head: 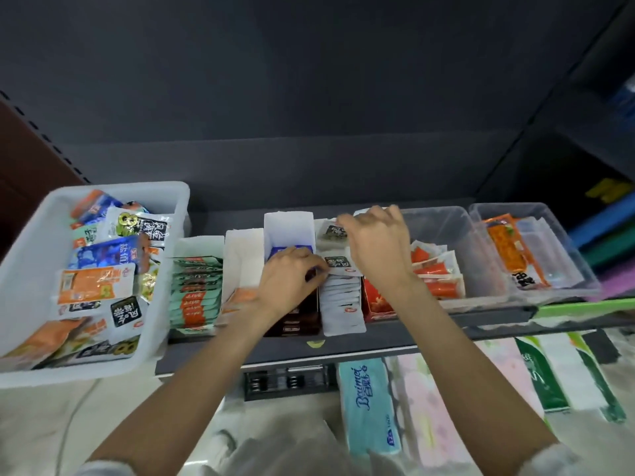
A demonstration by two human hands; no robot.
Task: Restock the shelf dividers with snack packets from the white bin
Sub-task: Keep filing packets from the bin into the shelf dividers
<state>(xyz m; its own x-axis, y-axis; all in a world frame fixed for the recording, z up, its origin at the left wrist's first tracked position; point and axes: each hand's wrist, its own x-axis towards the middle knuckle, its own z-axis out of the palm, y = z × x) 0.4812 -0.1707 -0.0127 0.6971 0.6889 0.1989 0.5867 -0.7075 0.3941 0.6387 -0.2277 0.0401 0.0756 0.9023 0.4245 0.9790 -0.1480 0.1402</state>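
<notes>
- While both hands work over the dark shelf (378, 334), the left hand (288, 280) pinches a small white packet with a black label (338, 264) at its near edge; its fingers (314, 269) are narrow on the packet, probably to seat it upright.
- Just beyond those fingers, the right hand (374, 249) arches over the white paper divider of matching white packets (342, 304); its fingers (347, 223) touch a second such packet (331, 233) at the back, seemingly to keep the row from tipping. I cannot tell whether they grip it.
- Well left of both hands sits the white plastic bin (31, 269), heaped with mixed snack packets (103, 269), near enough for quick reaching.
- Between bin and left hand stands a divider of green-and-orange packets (196, 293), filed on edge so labels face forward.
- Right of the right hand, a clear plastic tub (481, 262) holds orange sachets (436, 276).
</notes>
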